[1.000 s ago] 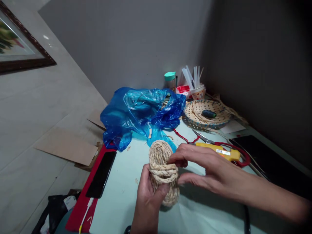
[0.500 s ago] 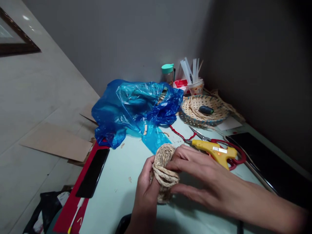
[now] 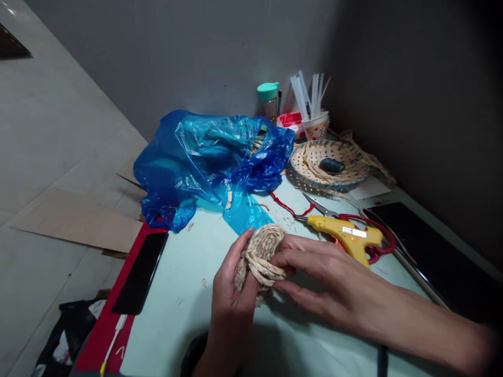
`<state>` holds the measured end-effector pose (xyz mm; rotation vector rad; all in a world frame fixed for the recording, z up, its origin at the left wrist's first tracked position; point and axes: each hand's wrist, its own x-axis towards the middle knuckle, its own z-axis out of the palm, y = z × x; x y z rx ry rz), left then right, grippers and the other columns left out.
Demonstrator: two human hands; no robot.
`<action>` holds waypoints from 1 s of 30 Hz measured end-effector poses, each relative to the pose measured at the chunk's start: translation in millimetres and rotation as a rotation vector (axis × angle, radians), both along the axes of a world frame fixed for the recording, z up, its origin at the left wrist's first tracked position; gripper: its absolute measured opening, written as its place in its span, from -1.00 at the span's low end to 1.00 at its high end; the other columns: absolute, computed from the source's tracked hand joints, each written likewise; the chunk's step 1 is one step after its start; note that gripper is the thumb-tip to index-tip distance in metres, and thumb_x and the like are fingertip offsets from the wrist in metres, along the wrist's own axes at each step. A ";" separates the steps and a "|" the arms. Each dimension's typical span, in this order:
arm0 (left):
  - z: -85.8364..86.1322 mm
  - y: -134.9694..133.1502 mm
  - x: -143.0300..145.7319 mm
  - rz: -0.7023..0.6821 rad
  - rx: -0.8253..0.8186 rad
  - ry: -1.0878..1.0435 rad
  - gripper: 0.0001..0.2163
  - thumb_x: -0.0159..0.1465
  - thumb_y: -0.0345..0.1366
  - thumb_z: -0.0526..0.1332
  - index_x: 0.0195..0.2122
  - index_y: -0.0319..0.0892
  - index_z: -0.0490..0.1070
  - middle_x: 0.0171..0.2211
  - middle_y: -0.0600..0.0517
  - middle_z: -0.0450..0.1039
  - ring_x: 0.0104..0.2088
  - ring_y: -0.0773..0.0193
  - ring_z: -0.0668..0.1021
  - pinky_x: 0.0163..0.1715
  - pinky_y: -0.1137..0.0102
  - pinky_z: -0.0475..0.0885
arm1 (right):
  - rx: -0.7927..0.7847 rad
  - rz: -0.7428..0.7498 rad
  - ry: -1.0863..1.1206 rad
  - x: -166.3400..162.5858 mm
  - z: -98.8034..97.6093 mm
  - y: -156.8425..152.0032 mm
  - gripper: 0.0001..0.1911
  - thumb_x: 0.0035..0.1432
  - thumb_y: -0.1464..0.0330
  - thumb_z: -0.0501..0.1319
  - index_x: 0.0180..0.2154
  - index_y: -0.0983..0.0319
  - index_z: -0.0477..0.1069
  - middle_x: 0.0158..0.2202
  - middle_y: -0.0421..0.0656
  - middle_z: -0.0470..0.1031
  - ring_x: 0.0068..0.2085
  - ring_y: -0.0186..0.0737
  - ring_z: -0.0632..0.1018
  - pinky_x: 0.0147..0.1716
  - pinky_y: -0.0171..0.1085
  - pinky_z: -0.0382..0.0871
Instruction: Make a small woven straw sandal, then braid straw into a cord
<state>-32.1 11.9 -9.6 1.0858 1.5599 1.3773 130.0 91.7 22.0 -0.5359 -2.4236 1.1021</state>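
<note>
A small basket of braided natural fibre (image 3: 267,240) is held between both hands, low in the middle of the view. Its round hollow faces up towards me, and a braided strand (image 3: 264,270) runs across its near rim. My left hand (image 3: 234,283) grips it from the left, thumb on the near side and fingers at its outer wall. From the right, my right hand (image 3: 314,272) pinches the rim and strand, fingertips partly inside the hollow. Just beyond the right hand lie a yellow glue gun (image 3: 353,238) and red-handled scissors (image 3: 387,235).
A crumpled blue plastic bag (image 3: 212,157) covers the table's back left. Behind on the right are a woven tray (image 3: 353,175) with a dark thread spool (image 3: 332,166), a cup of white sticks (image 3: 315,126) and a green-lidded jar (image 3: 268,99). Phone (image 3: 141,272) left; black tablet (image 3: 428,251) right.
The basket has tipped so its opening and left wall show differently, with the left hand turned around it. The right fingers have closed in on the rim. The whole view has shifted slightly.
</note>
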 end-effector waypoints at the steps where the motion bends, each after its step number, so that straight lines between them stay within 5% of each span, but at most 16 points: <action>1: -0.6 0.0 -0.4 0.009 -0.002 0.027 -0.56 0.21 -0.32 0.20 0.14 -0.10 0.32 0.12 -0.04 0.41 0.10 0.09 0.46 0.08 0.30 0.35 | -0.011 -0.002 -0.013 -0.6 -0.4 0.2 -0.94 0.24 0.43 0.17 -0.23 0.21 0.40 -0.28 -0.19 0.40 -0.27 -0.30 0.42 -0.32 -0.32 0.24; 6: -0.3 -4.6 -3.7 0.247 0.114 0.322 -0.69 0.17 -0.37 0.25 -0.04 -0.08 0.46 -0.01 -0.02 0.45 -0.04 0.18 0.50 -0.01 0.35 0.37 | -0.032 -0.110 -0.020 -3.5 -5.0 1.2 -0.95 0.22 0.43 0.17 -0.32 0.24 0.39 -0.37 -0.22 0.36 -0.36 -0.34 0.38 -0.39 -0.33 0.21; 9: 5.2 -7.9 -0.6 0.404 0.142 0.368 -0.90 0.13 -0.35 0.29 -0.30 -0.12 0.51 -0.28 0.04 0.47 -0.31 0.31 0.50 -0.26 0.47 0.42 | -0.046 -0.214 -0.015 -4.2 -8.3 0.7 -0.87 0.26 0.37 0.15 -0.35 0.25 0.37 -0.42 -0.22 0.33 -0.40 -0.34 0.35 -0.44 -0.33 0.19; 13: 12.5 -7.5 11.0 0.244 -0.083 -0.010 -0.87 0.15 -0.25 0.28 -0.35 -0.18 0.53 -0.52 0.11 0.39 -0.66 0.49 0.32 -0.65 0.53 0.29 | -0.046 -0.237 0.037 -5.1 -11.4 -3.4 -0.85 0.30 0.33 0.13 -0.31 0.23 0.38 -0.42 -0.21 0.34 -0.39 -0.32 0.36 -0.42 -0.33 0.22; 17: 12.1 -3.0 15.5 0.126 -0.083 -0.233 -0.83 0.15 -0.24 0.28 -0.32 -0.23 0.56 -0.52 0.09 0.38 -0.67 0.50 0.35 -0.67 0.54 0.30 | 0.008 -0.170 0.104 -4.4 -12.5 -7.4 -0.90 0.32 0.36 0.09 -0.22 0.20 0.37 -0.33 -0.18 0.38 -0.32 -0.31 0.41 -0.36 -0.34 0.27; 22: 6.9 -2.2 10.6 0.122 -0.063 -0.201 -0.87 0.15 -0.27 0.28 -0.38 -0.23 0.56 -0.42 0.05 0.41 -0.64 0.48 0.42 -0.61 0.50 0.37 | 0.204 -0.154 0.057 -2.0 -16.6 -7.1 -0.85 0.30 0.46 0.02 -0.22 0.21 0.34 -0.28 -0.12 0.41 -0.29 -0.25 0.46 -0.31 -0.31 0.31; 30: 3.6 -5.5 8.0 0.110 -0.033 -0.048 -0.82 0.20 -0.33 0.24 -0.55 -0.19 0.51 -0.66 0.12 0.32 -0.57 0.41 0.42 -0.47 0.51 0.40 | 0.323 -0.118 -0.118 1.0 -24.3 -7.4 -0.83 0.16 0.57 0.01 -0.27 0.22 0.28 -0.30 -0.13 0.40 -0.35 -0.22 0.46 -0.40 -0.28 0.25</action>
